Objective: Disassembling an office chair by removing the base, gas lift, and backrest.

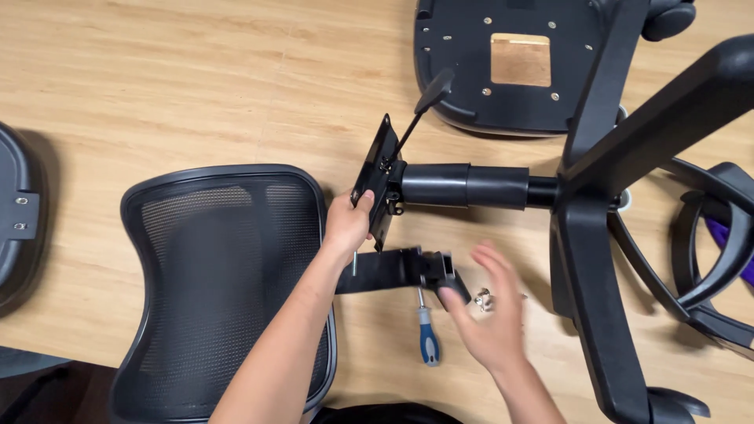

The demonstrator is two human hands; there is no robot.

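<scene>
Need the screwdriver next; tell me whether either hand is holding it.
No: the screwdriver lies on the floor between the left hand and right hand.

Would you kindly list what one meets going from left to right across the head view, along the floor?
Mesh backrest → left hand on the mounting plate → screwdriver → right hand → screws → chair base.

Mesh backrest [224, 267]: black, fine woven grid pattern. Mounting plate [375, 179], gas-lift cylinder [463, 185], star base [620, 180]: black. Screwdriver [428, 338]: blue and white handle. Seat underside [510, 63]: black, tan square opening. Floor [196, 78]: light wood grain.
</scene>
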